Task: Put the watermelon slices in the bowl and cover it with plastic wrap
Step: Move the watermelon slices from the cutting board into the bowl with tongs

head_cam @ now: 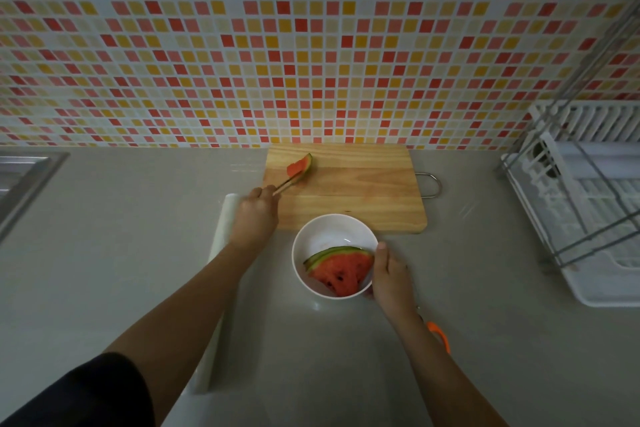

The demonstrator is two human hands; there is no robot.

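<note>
A wooden cutting board [349,191] lies on a grey counter [121,253] by a tiled wall. Near it, the right hand [389,276] grips the rim of a white bowl [334,236] holding watermelon slices [341,270]. The left hand [256,215], beside a plastic wrap roll [221,236], is closed around chopsticks [285,184] pinching a small slice [300,166] over the board's far-left corner. No writing is legible.

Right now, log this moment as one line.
left hand: chopsticks gripping slice over cutting board | right hand: steadying bowl | watermelon in bowl | wrap: pending
</note>
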